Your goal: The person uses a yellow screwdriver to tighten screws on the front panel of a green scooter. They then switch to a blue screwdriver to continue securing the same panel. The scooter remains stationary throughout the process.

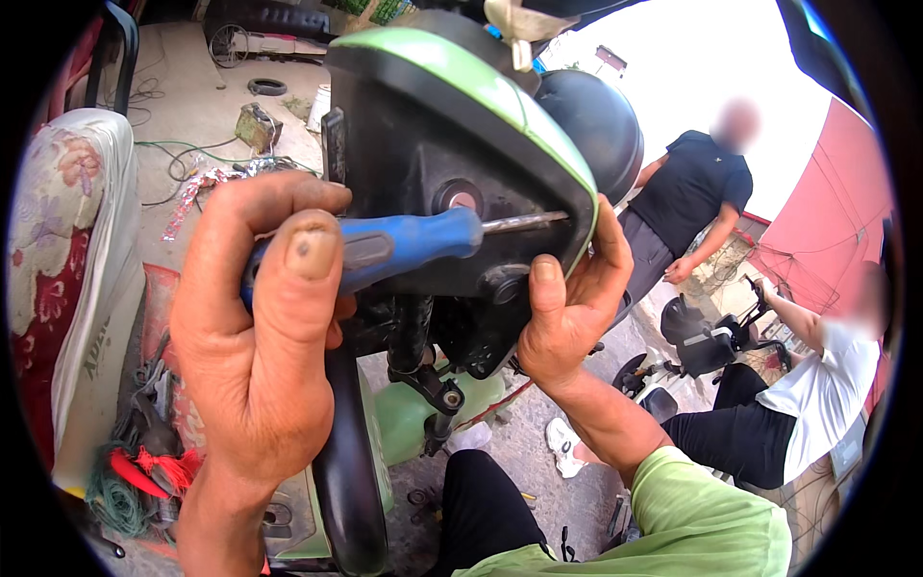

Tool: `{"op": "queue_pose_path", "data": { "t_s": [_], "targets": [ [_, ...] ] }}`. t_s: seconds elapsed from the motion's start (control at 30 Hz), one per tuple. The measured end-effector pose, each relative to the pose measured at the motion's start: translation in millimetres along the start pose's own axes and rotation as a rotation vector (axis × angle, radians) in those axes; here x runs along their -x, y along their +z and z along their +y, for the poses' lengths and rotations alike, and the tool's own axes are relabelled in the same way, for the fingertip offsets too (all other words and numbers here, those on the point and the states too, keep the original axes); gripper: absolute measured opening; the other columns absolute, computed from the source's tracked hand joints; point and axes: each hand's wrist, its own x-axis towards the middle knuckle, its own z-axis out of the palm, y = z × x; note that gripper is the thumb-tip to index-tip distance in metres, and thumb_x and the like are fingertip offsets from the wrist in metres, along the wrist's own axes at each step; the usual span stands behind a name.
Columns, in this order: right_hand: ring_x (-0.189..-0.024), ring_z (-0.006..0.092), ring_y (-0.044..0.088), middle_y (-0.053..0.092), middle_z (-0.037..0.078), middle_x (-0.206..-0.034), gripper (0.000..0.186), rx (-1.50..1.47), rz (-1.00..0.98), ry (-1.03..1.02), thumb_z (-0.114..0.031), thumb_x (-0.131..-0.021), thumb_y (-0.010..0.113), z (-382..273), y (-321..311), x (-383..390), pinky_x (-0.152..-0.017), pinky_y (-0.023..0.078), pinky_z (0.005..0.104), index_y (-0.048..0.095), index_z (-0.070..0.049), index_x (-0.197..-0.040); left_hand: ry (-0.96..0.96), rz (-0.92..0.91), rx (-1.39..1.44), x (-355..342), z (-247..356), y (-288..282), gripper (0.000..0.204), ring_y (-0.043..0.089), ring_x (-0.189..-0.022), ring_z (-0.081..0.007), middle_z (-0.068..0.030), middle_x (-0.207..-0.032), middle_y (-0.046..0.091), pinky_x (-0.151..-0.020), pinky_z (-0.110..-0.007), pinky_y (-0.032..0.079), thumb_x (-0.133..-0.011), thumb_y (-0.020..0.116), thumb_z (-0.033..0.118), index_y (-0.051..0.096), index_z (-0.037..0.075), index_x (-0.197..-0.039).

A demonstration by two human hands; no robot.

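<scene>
My left hand (274,317) is wrapped round a screwdriver (413,240) with a blue and grey handle. The metal shaft points right, and its tip lies at the right edge of a black scooter panel (385,144). Light green trim (553,144) runs along that panel's outer edge. My right hand (577,298) grips the same edge, its thumb on the black side and its fingers round the green trim. A round key lock (460,197) sits in the panel just above the screwdriver handle. Below hang the scooter's black stem parts (413,332).
A flower-patterned padded seat (62,212) stands at the left, with green cord (120,495) and red tassels near its foot. One person (687,192) stands at the right. Another, in a white shirt (827,404), sits by a small black vehicle (707,341). Cables lie on the ground.
</scene>
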Motion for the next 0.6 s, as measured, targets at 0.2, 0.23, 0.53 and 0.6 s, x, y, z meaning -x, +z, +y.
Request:
{"op": "queue_pose_path", "data": {
  "t_s": [0.2, 0.23, 0.53, 0.6],
  "targets": [
    [-0.13, 0.0307, 0.044, 0.042, 0.02, -0.141, 0.068, 0.094, 0.026, -0.024, -0.013, -0.083, 0.074, -4, 4, 0, -0.111, 0.034, 0.0414, 0.042, 0.005, -0.14, 0.218, 0.078, 0.206, 4, -1, 17, 0.051, 0.057, -0.098, -0.0179, -0.0136, -0.111, 0.057, -0.085, -0.03, 0.048, -0.092, 0.059, 0.016, 0.044, -0.001, -0.137],
    [-0.129, 0.0317, 0.044, 0.043, 0.021, -0.141, 0.067, 0.126, 0.024, -0.043, -0.013, -0.082, 0.075, -5, 4, -1, -0.111, 0.034, 0.0419, 0.044, 0.004, -0.139, 0.192, 0.091, 0.184, 4, 3, 17, 0.05, 0.058, -0.093, -0.0169, -0.0132, -0.107, 0.059, -0.083, -0.029, 0.048, -0.093, 0.06, 0.021, 0.046, -0.001, -0.136],
    [-0.124, 0.034, 0.047, 0.047, 0.021, -0.136, 0.063, 0.301, 0.0, -0.137, -0.012, -0.081, 0.076, -10, -4, -7, -0.107, 0.037, 0.0433, 0.048, 0.002, -0.136, 0.11, 0.108, 0.053, 9, 16, 19, 0.046, 0.062, -0.087, -0.0156, -0.0108, -0.101, 0.06, -0.076, -0.027, 0.049, -0.097, 0.06, 0.025, 0.049, -0.001, -0.132],
    [-0.123, 0.0342, 0.048, 0.047, 0.021, -0.136, 0.063, 0.327, -0.006, -0.138, -0.013, -0.081, 0.076, -15, -4, -8, -0.106, 0.038, 0.0434, 0.049, 0.002, -0.135, 0.137, 0.117, 0.108, 9, 17, 24, 0.049, 0.062, -0.092, -0.017, -0.0119, -0.104, 0.06, -0.079, -0.028, 0.051, -0.095, 0.062, 0.025, 0.047, -0.001, -0.134]
  ]
}}
